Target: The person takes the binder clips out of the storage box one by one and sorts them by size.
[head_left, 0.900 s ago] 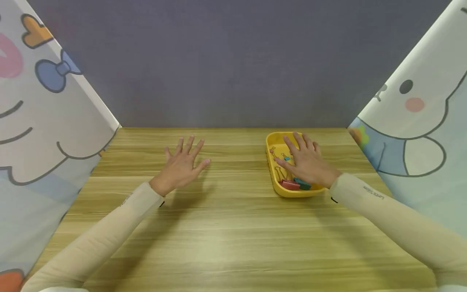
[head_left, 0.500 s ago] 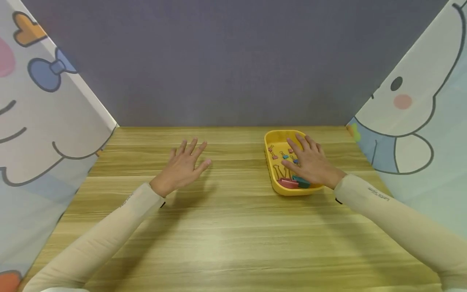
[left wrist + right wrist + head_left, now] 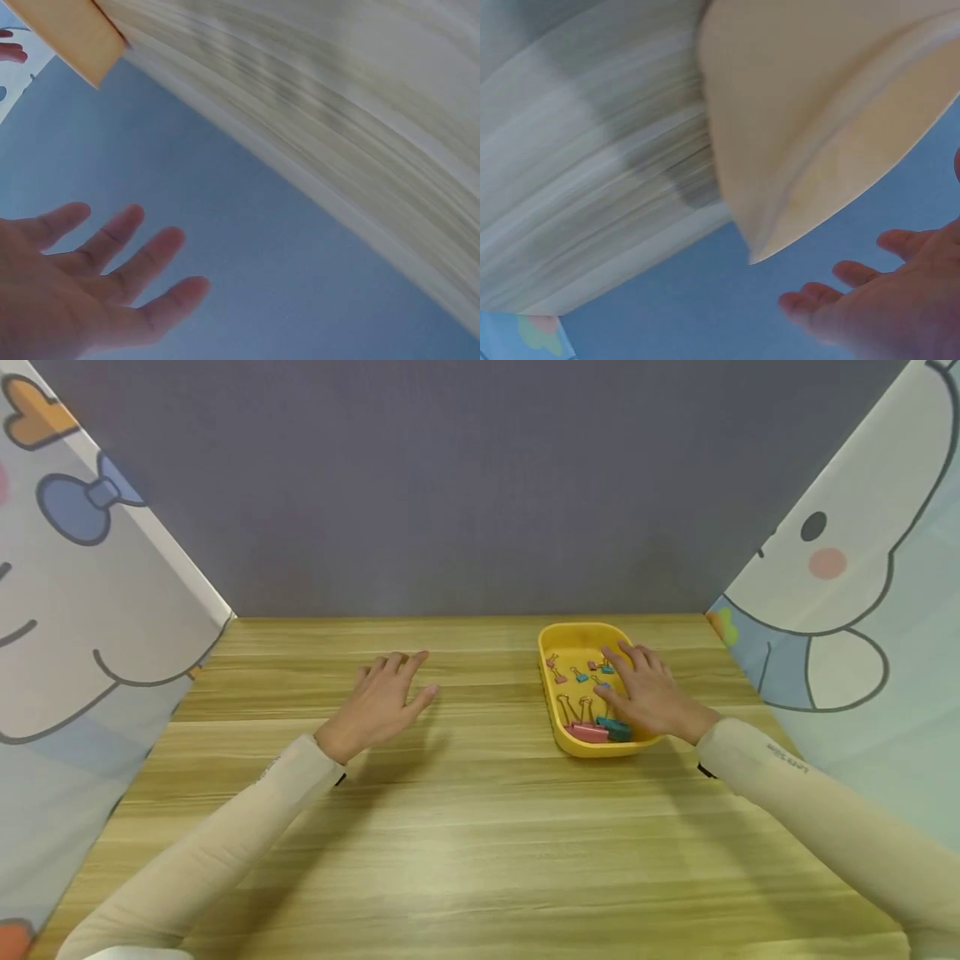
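A yellow tray [image 3: 568, 747] stands on the right half of the wooden table. Inside lie several small binder clips [image 3: 580, 674] in pink and blue toward the back. At its front are larger ones, a red binder clip [image 3: 589, 732] and a teal binder clip [image 3: 617, 728]. My right hand [image 3: 654, 695] hovers over the tray's right side with fingers spread and nothing held, hiding part of the inside. My left hand [image 3: 378, 706] hovers above the table left of the tray, fingers loosely bent and holding nothing. In the left wrist view its fingers [image 3: 142, 262] are apart.
The wooden table [image 3: 450, 835] runs back to a grey-blue panel [image 3: 465, 485]. Cartoon-printed cloths [image 3: 90, 610] flank it at left and right.
The fingers of my left hand have bent a little more. My right hand has drifted slightly right relative to the tray, showing more clips. The head view has shifted slightly.
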Motion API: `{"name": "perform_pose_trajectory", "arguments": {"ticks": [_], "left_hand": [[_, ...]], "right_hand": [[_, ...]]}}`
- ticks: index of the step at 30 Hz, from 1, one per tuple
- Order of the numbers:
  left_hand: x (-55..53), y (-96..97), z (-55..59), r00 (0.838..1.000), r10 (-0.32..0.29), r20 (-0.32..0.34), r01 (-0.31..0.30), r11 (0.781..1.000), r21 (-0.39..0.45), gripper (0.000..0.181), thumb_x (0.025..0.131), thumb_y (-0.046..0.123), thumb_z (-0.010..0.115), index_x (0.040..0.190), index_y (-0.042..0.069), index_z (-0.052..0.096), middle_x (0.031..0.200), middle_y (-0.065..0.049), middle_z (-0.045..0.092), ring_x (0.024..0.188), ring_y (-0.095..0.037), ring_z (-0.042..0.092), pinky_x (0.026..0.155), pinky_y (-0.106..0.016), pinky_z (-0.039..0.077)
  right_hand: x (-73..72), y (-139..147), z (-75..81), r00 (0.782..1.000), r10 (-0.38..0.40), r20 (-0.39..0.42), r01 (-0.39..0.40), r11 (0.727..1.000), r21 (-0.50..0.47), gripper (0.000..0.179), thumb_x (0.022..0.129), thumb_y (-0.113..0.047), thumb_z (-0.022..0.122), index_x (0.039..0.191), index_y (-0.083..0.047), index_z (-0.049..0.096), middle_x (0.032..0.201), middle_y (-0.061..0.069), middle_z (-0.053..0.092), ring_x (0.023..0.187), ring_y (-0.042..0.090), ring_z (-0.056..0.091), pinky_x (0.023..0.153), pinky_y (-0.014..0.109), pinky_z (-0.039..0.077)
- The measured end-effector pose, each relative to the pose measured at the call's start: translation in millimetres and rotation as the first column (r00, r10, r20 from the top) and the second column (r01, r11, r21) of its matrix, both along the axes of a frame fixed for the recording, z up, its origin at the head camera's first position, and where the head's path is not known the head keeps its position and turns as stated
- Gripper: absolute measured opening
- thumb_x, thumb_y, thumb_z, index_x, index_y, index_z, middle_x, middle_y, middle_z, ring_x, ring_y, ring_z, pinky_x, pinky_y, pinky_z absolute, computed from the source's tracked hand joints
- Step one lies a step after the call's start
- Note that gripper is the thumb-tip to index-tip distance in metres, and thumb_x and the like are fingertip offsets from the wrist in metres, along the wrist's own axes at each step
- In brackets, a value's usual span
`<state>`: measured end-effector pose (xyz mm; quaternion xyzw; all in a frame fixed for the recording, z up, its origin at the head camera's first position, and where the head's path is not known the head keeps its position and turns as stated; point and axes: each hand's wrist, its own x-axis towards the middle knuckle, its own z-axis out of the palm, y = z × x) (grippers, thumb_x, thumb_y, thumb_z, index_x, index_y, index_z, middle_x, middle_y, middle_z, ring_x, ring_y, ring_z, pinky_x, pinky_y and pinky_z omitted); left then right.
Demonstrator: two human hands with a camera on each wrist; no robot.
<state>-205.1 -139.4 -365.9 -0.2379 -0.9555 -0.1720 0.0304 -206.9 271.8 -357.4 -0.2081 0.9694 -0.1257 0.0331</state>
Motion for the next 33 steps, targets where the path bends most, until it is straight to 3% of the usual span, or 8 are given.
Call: {"name": "perform_pose_trajectory", "arguments": {"ticks": [5, 11, 16, 24, 29, 33], "left_hand": [[-0.9, 3.6, -0.3, 0.999, -0.035, -0.038, 0.035, 0.999, 0.005, 0.071, 0.097, 0.059, 0.028, 0.146, 0.009, 0.032, 0.134, -0.019, 0.042, 0.121, -0.040, 0.038, 0.095, -0.062, 0.028], [-1.4, 10.2, -1.3, 0.994, -0.044, -0.100, 0.050, 0.997, 0.054, 0.060, 0.097, 0.048, 0.045, 0.140, 0.006, 0.041, 0.122, -0.017, 0.048, 0.109, -0.036, 0.044, 0.090, -0.053, 0.036], [-2.6, 18.2, -1.4, 0.987, -0.074, -0.144, 0.086, 0.993, 0.076, 0.058, 0.097, 0.046, 0.046, 0.135, 0.003, 0.044, 0.117, -0.015, 0.051, 0.104, -0.033, 0.047, 0.089, -0.049, 0.038], [-10.8, 43.0, -0.3, 0.976, -0.112, -0.185, 0.137, 0.982, 0.127, 0.051, 0.095, 0.040, 0.054, 0.132, 0.005, 0.049, 0.114, -0.011, 0.053, 0.096, -0.027, 0.049, 0.085, -0.044, 0.040], [-14.7, 56.2, -0.7, 0.964, -0.178, -0.196, 0.207, 0.968, 0.141, 0.047, 0.095, 0.036, 0.053, 0.130, 0.005, 0.050, 0.109, -0.007, 0.053, 0.095, -0.023, 0.047, 0.083, -0.040, 0.040], [-17.2, 65.5, -2.6, 0.950, -0.222, -0.221, 0.256, 0.957, 0.136, 0.044, 0.093, 0.031, 0.056, 0.129, 0.006, 0.051, 0.102, -0.005, 0.052, 0.092, -0.021, 0.046, 0.081, -0.037, 0.040]], "right_hand": [[-6.0, 11.3, -2.7, 1.000, -0.015, 0.023, 0.015, 1.000, -0.022, 0.071, 0.100, -0.043, 0.041, 0.149, 0.001, 0.016, 0.148, 0.031, 0.010, 0.133, 0.051, 0.009, 0.102, 0.067, 0.011], [-8.0, 21.1, -6.0, 0.997, -0.046, 0.062, 0.050, 0.997, -0.063, 0.073, 0.099, -0.046, 0.042, 0.149, 0.000, 0.015, 0.147, 0.030, 0.016, 0.133, 0.049, 0.016, 0.103, 0.064, 0.017], [-8.5, 27.4, -9.5, 0.998, -0.040, 0.055, 0.045, 0.995, -0.091, 0.065, 0.101, -0.039, 0.040, 0.147, 0.003, 0.020, 0.143, 0.029, 0.024, 0.129, 0.047, 0.025, 0.102, 0.061, 0.022], [-5.5, 38.4, -12.2, 1.000, -0.001, -0.003, 0.001, 0.992, -0.125, 0.043, 0.097, 0.000, 0.044, 0.135, 0.015, 0.033, 0.132, 0.034, 0.034, 0.119, 0.048, 0.038, 0.096, 0.057, 0.035], [-4.5, 42.6, -13.9, 0.997, 0.016, -0.069, -0.025, 0.991, -0.131, 0.034, 0.093, 0.008, 0.046, 0.124, 0.020, 0.044, 0.120, 0.031, 0.043, 0.107, 0.044, 0.047, 0.087, 0.053, 0.044], [-6.1, 45.5, -16.1, 0.987, 0.029, -0.155, -0.049, 0.991, -0.124, 0.031, 0.088, 0.012, 0.051, 0.118, 0.019, 0.051, 0.113, 0.029, 0.049, 0.102, 0.042, 0.051, 0.086, 0.052, 0.044]]}}
